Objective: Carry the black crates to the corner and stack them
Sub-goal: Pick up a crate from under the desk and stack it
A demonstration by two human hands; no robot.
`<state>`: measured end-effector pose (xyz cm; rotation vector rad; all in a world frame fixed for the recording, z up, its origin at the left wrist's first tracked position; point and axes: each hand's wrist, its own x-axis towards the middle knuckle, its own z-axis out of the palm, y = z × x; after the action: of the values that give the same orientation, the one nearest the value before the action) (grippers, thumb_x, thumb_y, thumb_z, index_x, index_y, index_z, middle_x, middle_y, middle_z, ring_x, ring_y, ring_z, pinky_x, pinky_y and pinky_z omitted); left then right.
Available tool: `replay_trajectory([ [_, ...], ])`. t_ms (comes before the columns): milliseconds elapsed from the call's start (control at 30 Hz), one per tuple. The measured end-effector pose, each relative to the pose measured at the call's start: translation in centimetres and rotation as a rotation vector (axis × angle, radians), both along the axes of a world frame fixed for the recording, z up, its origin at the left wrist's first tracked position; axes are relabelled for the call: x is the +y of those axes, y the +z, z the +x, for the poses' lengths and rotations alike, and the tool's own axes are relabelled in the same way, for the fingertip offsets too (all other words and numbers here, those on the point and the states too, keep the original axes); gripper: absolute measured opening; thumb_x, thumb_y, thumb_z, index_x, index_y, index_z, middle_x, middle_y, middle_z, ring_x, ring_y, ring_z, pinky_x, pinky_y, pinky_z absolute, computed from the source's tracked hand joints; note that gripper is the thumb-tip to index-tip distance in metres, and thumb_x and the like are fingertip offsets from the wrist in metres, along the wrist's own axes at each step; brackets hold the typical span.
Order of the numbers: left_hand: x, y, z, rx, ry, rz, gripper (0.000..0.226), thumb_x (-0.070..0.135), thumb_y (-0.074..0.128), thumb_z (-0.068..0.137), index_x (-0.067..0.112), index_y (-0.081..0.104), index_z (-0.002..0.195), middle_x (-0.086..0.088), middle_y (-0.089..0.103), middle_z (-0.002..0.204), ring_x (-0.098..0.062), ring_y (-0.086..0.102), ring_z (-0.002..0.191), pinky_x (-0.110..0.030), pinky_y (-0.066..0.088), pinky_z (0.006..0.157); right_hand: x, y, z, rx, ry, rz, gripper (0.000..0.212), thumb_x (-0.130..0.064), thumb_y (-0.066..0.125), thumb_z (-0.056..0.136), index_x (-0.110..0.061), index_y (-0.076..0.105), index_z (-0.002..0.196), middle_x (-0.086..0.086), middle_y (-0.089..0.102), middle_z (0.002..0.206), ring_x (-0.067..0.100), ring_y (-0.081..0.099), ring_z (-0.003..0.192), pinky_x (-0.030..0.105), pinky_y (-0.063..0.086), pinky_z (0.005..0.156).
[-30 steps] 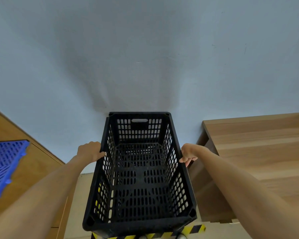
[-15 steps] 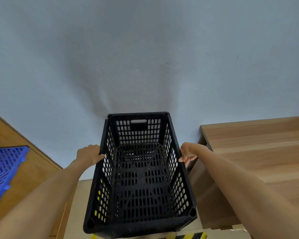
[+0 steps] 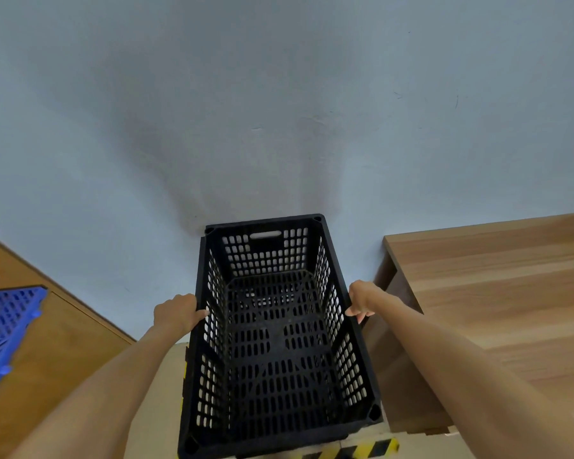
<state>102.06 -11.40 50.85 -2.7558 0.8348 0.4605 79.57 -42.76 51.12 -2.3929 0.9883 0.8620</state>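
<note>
— Where is the black crate [image 3: 275, 339] right now?

— Right against the pale blue wall [image 3: 279, 111], between the two wooden tables. Its far end touches or nearly touches the wall; I cannot tell which. It sits upright, open side up, nothing inside.

— And the hands?

— The left hand [image 3: 176, 314] is curled over the crate's left rim, thumb tip on the inner edge. The right hand [image 3: 362, 298] is at the right rim, fingers bent down the outer side, gripping it as far as I can see.

— What else is around?

— A blue slatted panel [image 3: 7, 336] lies on the left table [image 3: 63, 352]. The right table [image 3: 494, 293] stands just beside the crate. Yellow-and-black hazard tape [image 3: 368, 450] shows on the floor at the crate's near end.
</note>
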Motion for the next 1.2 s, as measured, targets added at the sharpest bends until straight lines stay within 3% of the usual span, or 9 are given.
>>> replay_trajectory([
  [300,0.7,-0.6,0.8,-0.006,-0.012,-0.010,0.047,0.055,0.046,0.096,0.018,0.037,0.068,0.005,0.048,0.065,-0.016,0.051,0.062,-0.026,0.039,0.059,0.8,0.4,0.4,0.003,0.002,-0.042,0.028,-0.021,0.068,0.092,-0.009,0.049,0.075,0.009,0.077,0.096,0.009,0.061,0.058,0.030,0.056,0.087],
  [467,1.3,-0.9,1.4,-0.011,-0.007,-0.010,0.044,0.056,0.047,0.096,0.016,0.046,0.077,0.005,0.051,0.067,-0.016,0.054,0.064,-0.027,0.040,0.059,1.4,0.4,0.5,-0.032,-0.005,-0.046,0.028,-0.019,0.068,0.092,-0.010,0.048,0.074,0.011,0.077,0.093,0.007,0.059,0.052,0.029,0.056,0.079],
  [633,2.3,-1.0,1.4,-0.007,-0.005,-0.012,0.045,0.055,0.047,0.096,0.017,0.043,0.073,0.005,0.050,0.065,-0.016,0.052,0.062,-0.026,0.038,0.057,2.5,0.2,0.8,-0.024,-0.021,-0.035,0.029,-0.017,0.067,0.092,-0.009,0.048,0.072,0.012,0.076,0.096,0.006,0.059,0.049,0.025,0.055,0.067],
  [700,2.3,-0.9,1.3,0.004,-0.004,-0.012,0.043,0.055,0.047,0.096,0.016,0.045,0.076,0.005,0.050,0.066,-0.016,0.053,0.064,-0.027,0.039,0.059,2.7,0.3,0.7,-0.024,-0.041,-0.019,0.022,-0.016,0.066,0.093,-0.006,0.053,0.079,0.013,0.075,0.097,0.007,0.060,0.050,0.024,0.054,0.064],
  [800,2.1,-0.5,1.1,0.024,-0.002,-0.009,0.043,0.054,0.048,0.096,0.015,0.046,0.077,0.004,0.050,0.067,-0.018,0.055,0.067,-0.028,0.042,0.063,2.9,0.5,0.4,-0.044,-0.079,0.007,0.020,-0.016,0.066,0.093,0.001,0.059,0.101,0.011,0.072,0.088,0.015,0.067,0.064,0.029,0.057,0.073],
  [867,2.0,-0.3,1.1,0.037,-0.002,-0.005,0.044,0.054,0.049,0.095,0.015,0.045,0.075,0.003,0.054,0.070,-0.018,0.056,0.069,-0.028,0.044,0.065,3.1,0.6,0.2,-0.070,-0.097,0.017,0.021,-0.015,0.065,0.093,0.001,0.059,0.105,0.008,0.067,0.080,0.019,0.069,0.071,0.031,0.058,0.075],
  [967,1.8,-0.1,1.3,0.059,-0.014,0.016,0.044,0.054,0.050,0.095,0.017,0.044,0.071,0.001,0.065,0.079,-0.017,0.063,0.075,-0.029,0.047,0.069,3.4,0.6,0.0,-0.083,-0.098,0.013,0.023,-0.015,0.063,0.094,0.001,0.058,0.110,0.006,0.064,0.075,0.016,0.064,0.063,0.030,0.056,0.073],
  [1100,1.5,0.6,1.5,0.041,-0.061,0.105,0.047,0.056,0.051,0.093,0.018,0.045,0.066,0.007,0.058,0.063,-0.013,0.058,0.065,-0.027,0.044,0.067,3.6,1.0,-0.2,-0.058,-0.065,0.000,0.016,-0.015,0.061,0.095,-0.007,0.050,0.104,0.008,0.063,0.083,0.017,0.066,0.065,0.028,0.054,0.063],
  [1200,1.4,0.7,1.6,0.008,-0.111,0.155,0.044,0.058,0.050,0.093,0.015,0.056,0.089,0.006,0.051,0.067,-0.016,0.057,0.074,-0.028,0.042,0.069,3.5,1.6,-0.5,-0.039,-0.026,-0.049,0.021,-0.019,0.060,0.095,-0.010,0.050,0.111,0.004,0.059,0.085,0.014,0.067,0.066,0.026,0.049,0.057],
])
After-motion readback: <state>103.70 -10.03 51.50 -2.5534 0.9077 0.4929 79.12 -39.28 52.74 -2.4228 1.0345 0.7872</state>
